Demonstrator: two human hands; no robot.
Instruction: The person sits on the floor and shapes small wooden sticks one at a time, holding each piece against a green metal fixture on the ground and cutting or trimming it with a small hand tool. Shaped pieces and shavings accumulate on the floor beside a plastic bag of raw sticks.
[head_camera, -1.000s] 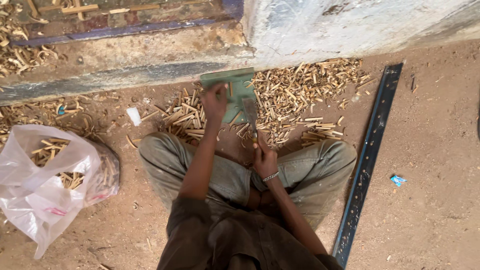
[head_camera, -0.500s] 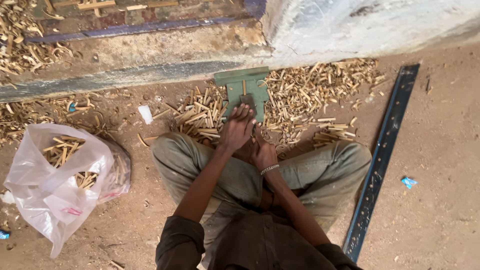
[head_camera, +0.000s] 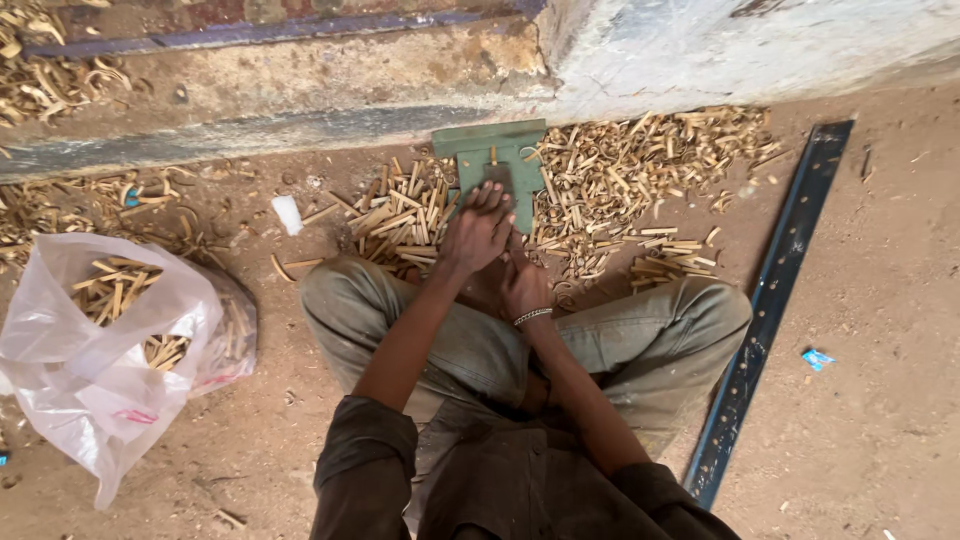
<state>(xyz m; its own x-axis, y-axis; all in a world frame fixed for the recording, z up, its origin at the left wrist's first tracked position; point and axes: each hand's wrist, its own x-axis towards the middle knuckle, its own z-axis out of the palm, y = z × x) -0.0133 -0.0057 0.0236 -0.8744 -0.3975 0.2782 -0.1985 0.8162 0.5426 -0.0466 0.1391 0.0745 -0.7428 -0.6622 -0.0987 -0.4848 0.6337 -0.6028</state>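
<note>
I sit cross-legged on a dirt floor in front of a green metal cutter (head_camera: 487, 150) that stands against a step. My left hand (head_camera: 478, 228) lies on top of the cutter's lever, fingers wrapped over it, pressed low. Just below it, my right hand (head_camera: 524, 287), with a bracelet on the wrist, is curled at the foot of the cutter; what it holds is hidden. Heaps of short cut wood sticks lie to the left (head_camera: 395, 215) and to the right (head_camera: 620, 175) of the cutter.
A white plastic bag (head_camera: 95, 365) holding sticks sits at my left knee. A long dark metal bar (head_camera: 770, 300) lies along my right side. The stone step (head_camera: 300, 70) and a pale wall (head_camera: 720, 45) close off the front. Small scraps dot the dirt.
My left hand has come down from a raised spot on the lever to low over the cutter's base. My right hand stayed near the foot of the cutter. The view shifted slightly.
</note>
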